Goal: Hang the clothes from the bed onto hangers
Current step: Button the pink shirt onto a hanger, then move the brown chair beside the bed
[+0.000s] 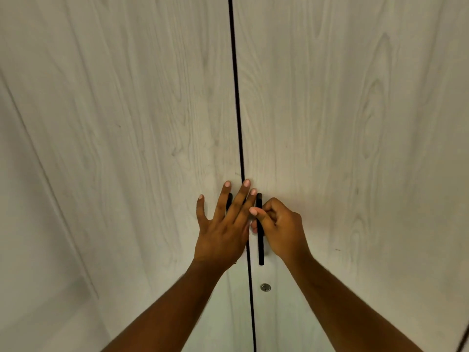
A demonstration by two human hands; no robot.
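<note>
Pale wood-grain wardrobe doors fill the whole view, the left door and right door meeting at a thin dark gap that looks closed. Of the two hands, the left hand lies spread, fingers straight and fanned, over the left black bar handle, its fingertips reaching across the gap. The right hand curls its fingers and thumb round the upper part of the right black bar handle, just beside the left hand. A small round metal lock sits below that handle on the right door. The step in hand appears to be opening the wardrobe, so a straight pull on the right handle should serve best, with the left hand either bracing its door flat or lifting clear so its fingertips are not caught as the gap widens; if the door resists, the lock may be the cause. Neither the clothes, the bed nor the hangers are in view; the hangers may well be behind these doors, directly ahead of both hands, but that cannot be told from here.
</note>
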